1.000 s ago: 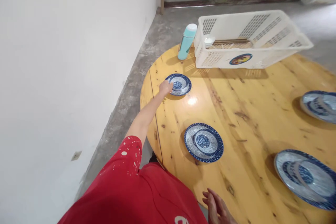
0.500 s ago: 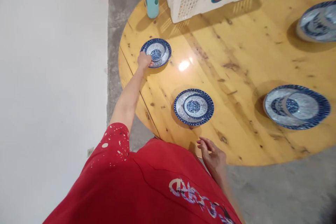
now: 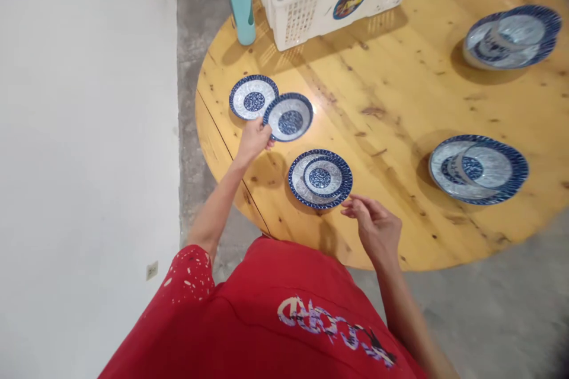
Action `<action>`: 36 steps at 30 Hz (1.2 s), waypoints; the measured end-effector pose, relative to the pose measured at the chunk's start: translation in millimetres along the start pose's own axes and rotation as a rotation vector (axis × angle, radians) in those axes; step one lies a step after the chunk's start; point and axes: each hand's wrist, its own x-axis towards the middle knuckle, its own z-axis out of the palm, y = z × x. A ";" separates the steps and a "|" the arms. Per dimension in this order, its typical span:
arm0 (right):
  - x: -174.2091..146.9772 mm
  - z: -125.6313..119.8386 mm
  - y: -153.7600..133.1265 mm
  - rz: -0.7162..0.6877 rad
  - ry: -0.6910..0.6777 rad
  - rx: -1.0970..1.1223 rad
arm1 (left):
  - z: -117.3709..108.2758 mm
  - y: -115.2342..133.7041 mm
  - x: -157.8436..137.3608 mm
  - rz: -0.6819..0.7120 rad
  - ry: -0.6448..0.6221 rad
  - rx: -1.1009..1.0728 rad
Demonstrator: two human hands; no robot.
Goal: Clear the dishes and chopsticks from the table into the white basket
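A small blue-and-white bowl (image 3: pixel 290 121) is pinched at its lower left rim by my left hand (image 3: pixel 256 141), raised above the wooden table. Left of it and partly behind lies a plate (image 3: pixel 253 92) with a dark blue rim. Closer to me, a second plate (image 3: pixel 299 185) carries another small bowl (image 3: pixel 320 177). My right hand (image 3: pixel 376 225) is beside that plate's lower right edge, fingers loosely bent and thumb apart. Its fingertips are very close to the rim; whether they touch it I cannot tell.
On the round wooden table (image 3: pixel 373 106), two more bowls with smaller bowls inside, a near one (image 3: pixel 511 172) and a far one (image 3: pixel 540 29), stand to the right. A white plastic basket (image 3: pixel 306 21) and a light blue bottle (image 3: pixel 242 6) stand at the back. A white wall (image 3: pixel 89 100) runs along the left.
My left hand has lifted the small bowl off the far plate and brought it right and nearer to me. My right hand has moved up to the near plate's edge.
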 end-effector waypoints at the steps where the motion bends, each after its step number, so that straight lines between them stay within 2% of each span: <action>1: 7.2 1.6 -7.7 -0.019 0.018 0.036 | 7.5 2.5 -16.0 0.002 -0.042 -0.007; 7: 26.4 7.9 -37.0 -0.088 0.044 0.092 | 56.4 2.8 -84.9 -0.017 -0.220 0.130; 13: 22.3 3.7 -14.8 -0.073 0.053 0.014 | 88.5 0.1 -118.3 -0.016 -0.261 0.353; 19: 43.6 9.6 10.5 -0.037 -0.013 -0.233 | 98.0 -3.8 -104.8 0.037 -0.292 0.592; 26: 65.1 23.8 24.6 -0.090 -0.051 -0.512 | 98.2 -2.5 -91.3 0.044 -0.318 0.708; 31: 65.9 27.5 23.9 -0.150 -0.011 -0.706 | 97.7 -3.3 -89.0 0.021 -0.341 0.777; 36: 64.3 27.8 15.2 -0.142 -0.009 -0.847 | 98.9 -7.0 -86.5 0.041 -0.339 0.788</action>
